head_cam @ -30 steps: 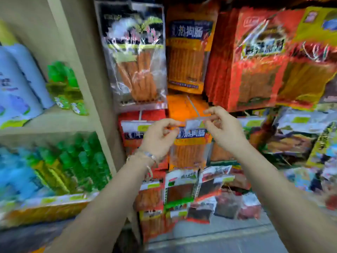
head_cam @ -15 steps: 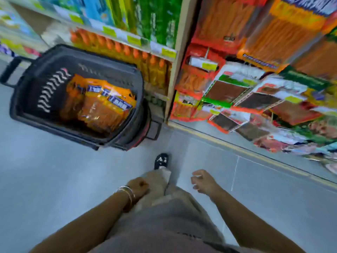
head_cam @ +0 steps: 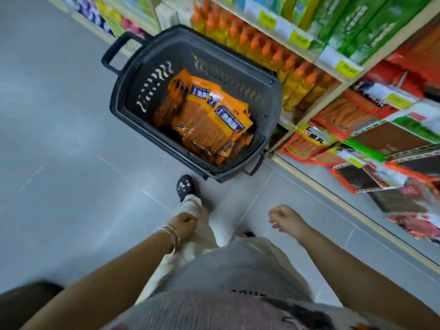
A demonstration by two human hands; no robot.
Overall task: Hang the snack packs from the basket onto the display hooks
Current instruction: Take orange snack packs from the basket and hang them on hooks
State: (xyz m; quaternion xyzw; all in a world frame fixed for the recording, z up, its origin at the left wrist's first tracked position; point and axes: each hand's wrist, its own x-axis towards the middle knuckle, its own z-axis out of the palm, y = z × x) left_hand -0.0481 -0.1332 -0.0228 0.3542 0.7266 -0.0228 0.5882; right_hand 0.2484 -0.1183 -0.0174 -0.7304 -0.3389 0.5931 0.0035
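A black shopping basket [head_cam: 266,96] stands on the floor ahead of me, against the shelving. Inside it lies a pile of several orange snack packs [head_cam: 209,120] with blue labels. My left hand [head_cam: 184,223], with bracelets at the wrist, hangs low in front of my leg with its fingers loosely curled and holds nothing. My right hand [head_cam: 284,219] hangs to the right, fingers loosely curled, empty too. Both hands are well short of the basket. Hanging snack packs [head_cam: 371,144] on the display fill the right side; the hooks themselves are hidden.
Shelves with orange-capped bottles [head_cam: 262,48] and green packs run behind the basket. The basket's pull handle [head_cam: 116,48] sticks out at the upper left. Grey tiled floor [head_cam: 59,139] spreads to the left. My shoe [head_cam: 185,186] is just before the basket.
A second ago both hands held an orange pack up at the display. They let go and dropped to my sides, and my view swung down to the basket, which now looks nearer.
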